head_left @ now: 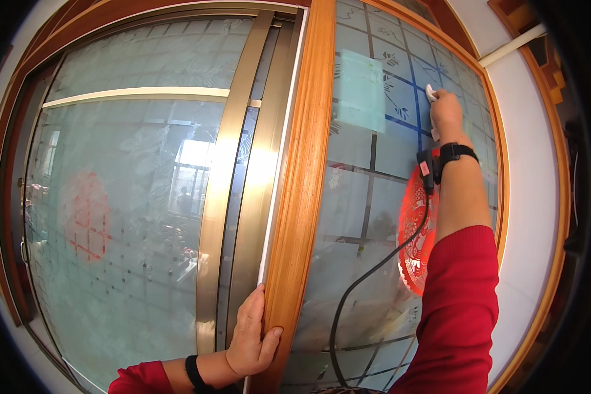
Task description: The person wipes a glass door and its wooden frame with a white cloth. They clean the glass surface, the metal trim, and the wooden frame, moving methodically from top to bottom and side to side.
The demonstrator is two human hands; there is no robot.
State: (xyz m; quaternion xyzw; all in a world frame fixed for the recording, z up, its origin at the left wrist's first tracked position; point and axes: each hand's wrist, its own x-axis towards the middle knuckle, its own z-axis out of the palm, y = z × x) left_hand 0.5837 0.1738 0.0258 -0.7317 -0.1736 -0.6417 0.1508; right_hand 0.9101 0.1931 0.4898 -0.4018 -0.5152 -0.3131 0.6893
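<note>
My right hand (445,108) is raised high against a frosted glass panel (368,197) with a grid pattern, shut on a small white cloth or pad (431,93) pressed to the glass. A black band with a red device and a black cable (368,279) sits on that wrist. My left hand (251,338) grips the edge of the wooden door frame (305,177) low down, thumb on the wood, fingers wrapped behind the edge. A red round paper cut decoration (414,230) is stuck to the glass behind my right forearm.
To the left is a sliding frosted glass door (125,217) with brass-coloured metal rails (220,197) and a faint red decoration (88,213). A white wall (528,184) and a wooden outer frame lie to the right.
</note>
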